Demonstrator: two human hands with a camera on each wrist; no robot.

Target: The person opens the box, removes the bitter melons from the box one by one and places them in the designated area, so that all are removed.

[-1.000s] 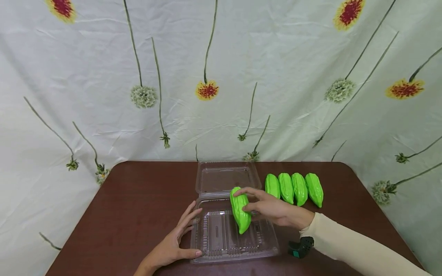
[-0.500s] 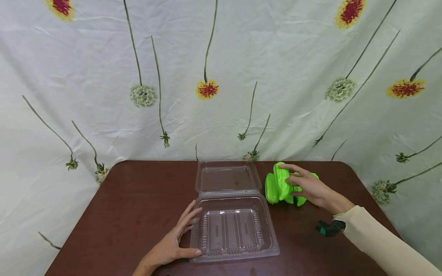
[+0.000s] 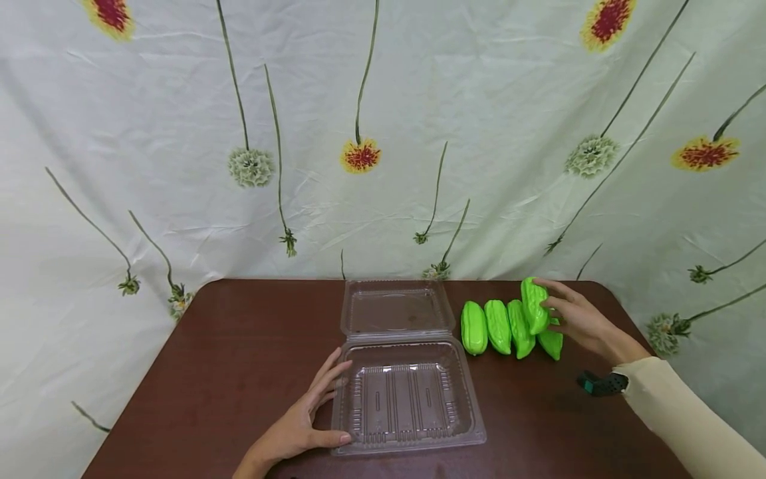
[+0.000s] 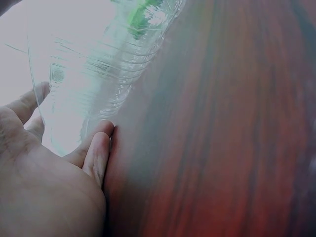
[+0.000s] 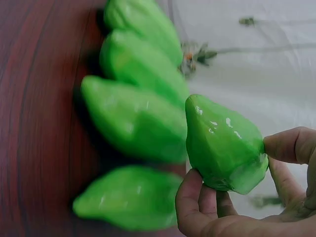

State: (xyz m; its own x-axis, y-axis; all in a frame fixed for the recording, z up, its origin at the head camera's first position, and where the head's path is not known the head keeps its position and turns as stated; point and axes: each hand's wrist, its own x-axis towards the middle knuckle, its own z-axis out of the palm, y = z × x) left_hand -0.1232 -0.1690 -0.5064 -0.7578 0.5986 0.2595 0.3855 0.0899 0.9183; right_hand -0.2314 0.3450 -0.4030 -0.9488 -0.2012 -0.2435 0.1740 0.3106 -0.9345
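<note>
My right hand point(image 3: 580, 322) holds a bright green, ridged bitter melon point(image 3: 531, 306) between thumb and fingers, raised over the right end of a row of similar melons. In the right wrist view the held bitter melon point(image 5: 224, 148) has its pointed end away from the palm, and the others lie behind it. The rightmost melon point(image 3: 550, 344) in the row is partly covered by the hand and the held one. My left hand point(image 3: 293, 422) rests spread along the left side of a clear plastic clamshell box point(image 3: 407, 444), thumb at the near corner. Its fingers touch the box wall.
The box's lid point(image 3: 395, 309) lies folded back toward the rear of the dark brown table point(image 3: 239, 346). Several bitter melons point(image 3: 474, 328) lie side by side to the right of the box. A white flowered cloth point(image 3: 497, 133) hangs behind the table.
My right hand has carried the bitter melon from over the box, across the row, to the row's right end. The left hand and the box stay as they were.
</note>
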